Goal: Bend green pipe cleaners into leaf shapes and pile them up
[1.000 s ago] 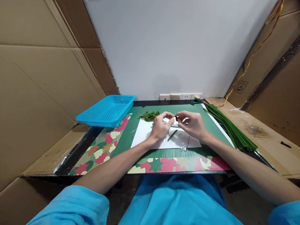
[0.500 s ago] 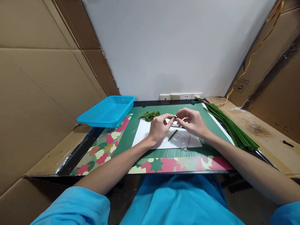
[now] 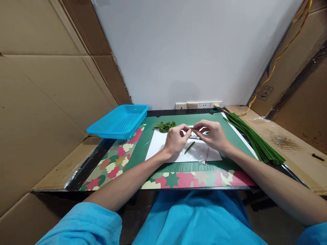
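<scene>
My left hand point(image 3: 175, 140) and my right hand point(image 3: 213, 135) meet above the white paper point(image 3: 154, 146), fingertips pinched together on a small green fuzzy piece point(image 3: 192, 128), mostly hidden by the fingers. Below them, a short green stem point(image 3: 189, 147) lies on a clear plastic bag point(image 3: 201, 152) with a red strip. Something grey and metallic point(image 3: 194, 137), partly covered by my right hand, rests on the paper. Behind my left hand sits a pile of bent green pieces point(image 3: 165, 126).
A blue perforated basket point(image 3: 120, 120) stands at the back left. Long green fuzzy stems point(image 3: 252, 137) lie in a bundle at the right. Cardboard walls point(image 3: 51, 85) flank the table, and sockets point(image 3: 192, 105) line the back wall. A black bolt point(image 3: 317, 157) lies far right.
The green piece between my fingertips now shows less and looks flatter. Both hands remain together over the paper; the whole view has shifted slightly.
</scene>
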The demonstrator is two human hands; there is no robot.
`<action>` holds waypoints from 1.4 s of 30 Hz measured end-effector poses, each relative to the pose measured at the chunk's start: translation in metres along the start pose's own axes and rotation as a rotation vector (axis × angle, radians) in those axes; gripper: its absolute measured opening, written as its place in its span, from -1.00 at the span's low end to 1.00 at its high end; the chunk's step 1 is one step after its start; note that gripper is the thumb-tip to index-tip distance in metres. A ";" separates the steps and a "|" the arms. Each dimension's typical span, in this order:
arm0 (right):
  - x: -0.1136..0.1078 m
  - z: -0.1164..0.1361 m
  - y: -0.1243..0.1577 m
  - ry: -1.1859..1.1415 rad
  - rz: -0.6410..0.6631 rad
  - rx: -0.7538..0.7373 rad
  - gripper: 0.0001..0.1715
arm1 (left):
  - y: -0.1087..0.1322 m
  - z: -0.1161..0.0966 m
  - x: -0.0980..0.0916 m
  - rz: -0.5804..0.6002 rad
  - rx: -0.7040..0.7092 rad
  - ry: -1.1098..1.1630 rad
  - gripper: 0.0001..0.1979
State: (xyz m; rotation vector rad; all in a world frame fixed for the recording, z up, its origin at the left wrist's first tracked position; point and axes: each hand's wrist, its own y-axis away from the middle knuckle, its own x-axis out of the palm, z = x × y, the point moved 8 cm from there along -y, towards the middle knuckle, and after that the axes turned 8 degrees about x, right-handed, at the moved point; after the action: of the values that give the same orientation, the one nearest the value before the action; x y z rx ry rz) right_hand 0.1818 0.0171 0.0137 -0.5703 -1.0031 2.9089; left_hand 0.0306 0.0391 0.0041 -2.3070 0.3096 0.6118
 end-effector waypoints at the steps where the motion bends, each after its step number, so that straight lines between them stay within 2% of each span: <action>1: -0.001 -0.002 -0.001 -0.040 0.004 0.038 -0.73 | -0.001 0.000 0.001 0.005 -0.007 0.034 -0.77; 6: -0.002 -0.009 -0.005 -0.237 0.041 0.124 -0.57 | -0.002 0.000 0.003 0.072 -0.032 0.141 -0.73; 9: 0.001 -0.012 -0.006 -0.286 0.098 0.143 -0.58 | -0.002 -0.002 0.004 0.132 -0.016 0.114 -0.75; 13: 0.003 -0.013 -0.005 -0.305 0.130 0.152 -0.62 | -0.001 -0.005 0.002 0.132 0.025 0.028 -0.76; 24: 0.006 -0.010 -0.005 -0.226 0.108 0.126 -0.61 | -0.001 -0.005 0.006 0.183 0.079 -0.139 -0.81; 34: 0.007 -0.010 0.000 -0.104 -0.028 0.064 -0.81 | -0.002 0.008 0.007 0.094 -0.038 -0.029 -0.76; 38: 0.005 -0.011 -0.001 -0.063 -0.037 0.056 -0.86 | -0.002 0.004 0.005 0.091 -0.012 -0.001 -0.76; 42: 0.006 -0.013 -0.002 -0.040 0.007 0.044 -0.86 | 0.000 0.004 0.000 0.103 0.028 -0.041 -0.76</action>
State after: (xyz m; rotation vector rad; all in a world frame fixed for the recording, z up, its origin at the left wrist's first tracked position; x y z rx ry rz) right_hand 0.1809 0.0268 0.0034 -0.5168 -0.9406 2.9519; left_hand 0.0294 0.0421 0.0018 -2.2593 0.4175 0.7006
